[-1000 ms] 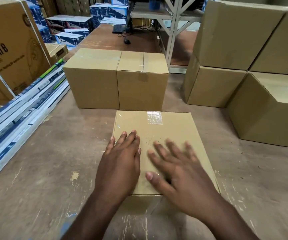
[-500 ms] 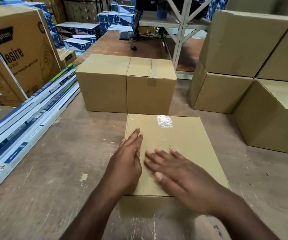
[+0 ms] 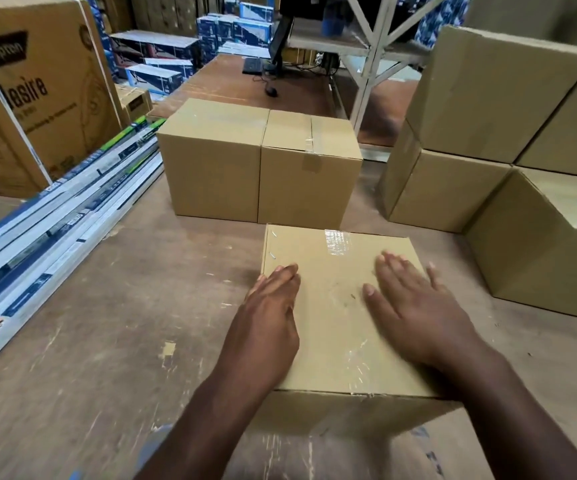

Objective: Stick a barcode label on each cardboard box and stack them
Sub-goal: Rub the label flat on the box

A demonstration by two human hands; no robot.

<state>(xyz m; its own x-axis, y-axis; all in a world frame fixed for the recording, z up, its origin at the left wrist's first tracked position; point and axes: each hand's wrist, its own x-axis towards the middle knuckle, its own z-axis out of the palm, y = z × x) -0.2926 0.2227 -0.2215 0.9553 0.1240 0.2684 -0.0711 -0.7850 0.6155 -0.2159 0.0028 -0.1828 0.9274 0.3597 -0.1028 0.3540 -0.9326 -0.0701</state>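
Observation:
A plain cardboard box (image 3: 335,258) stands on the wooden floor right in front of me, its top sealed with clear tape. My left hand (image 3: 269,320) lies flat over the box's left edge, fingers together. My right hand (image 3: 415,306) rests flat on the right half of the top, fingers slightly spread. Neither hand holds anything. No barcode label is visible on the top. Two more plain boxes (image 3: 259,161) stand side by side just behind it.
A stack of cardboard boxes (image 3: 487,140) fills the right side. Long flat cartons (image 3: 55,216) lie along the left, beside a big printed carton (image 3: 27,91). Behind are a desk with a keyboard (image 3: 253,66), a metal rack (image 3: 370,57) and blue boxes (image 3: 231,29).
My hands have slid apart on the box top: the left to the left edge, the right towards the right side. The camera has drawn a little closer.

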